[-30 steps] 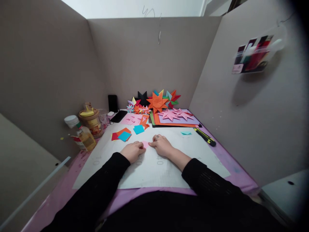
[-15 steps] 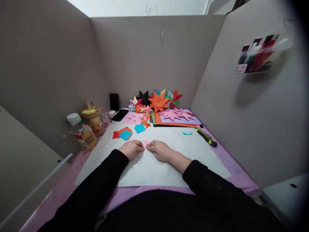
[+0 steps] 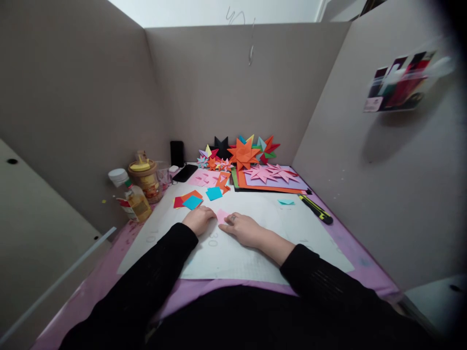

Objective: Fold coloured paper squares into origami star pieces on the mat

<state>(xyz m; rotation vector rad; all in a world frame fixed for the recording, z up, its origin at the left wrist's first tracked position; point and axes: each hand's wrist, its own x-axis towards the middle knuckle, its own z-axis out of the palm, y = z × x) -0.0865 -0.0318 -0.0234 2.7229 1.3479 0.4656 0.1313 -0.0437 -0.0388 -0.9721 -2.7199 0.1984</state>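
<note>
The thumb and forefinger of my right hand rest slightly parted on the right side of a small pink paper piece, just below the centre of the frame; whether they pinch it or only press it down, I can't tell. What could spoil things here is a skewed crease, if the paper turned under that one-sided touch. My left hand is curled with its fingertips at the paper's left edge, and I can't make out whether they bear on it; if they don't, that side could lift or slide on the printed white sheet under my wrists.

Left of centre, beyond my left knuckles, lie two blue paper squares, one near and one farther. Right of centre sits a folded turquoise paper piece, and just beside it a black-and-yellow utility knife. Higher in the middle, pink paper stars lie on stacked coloured sheets, in front of a large orange paper star.
</note>
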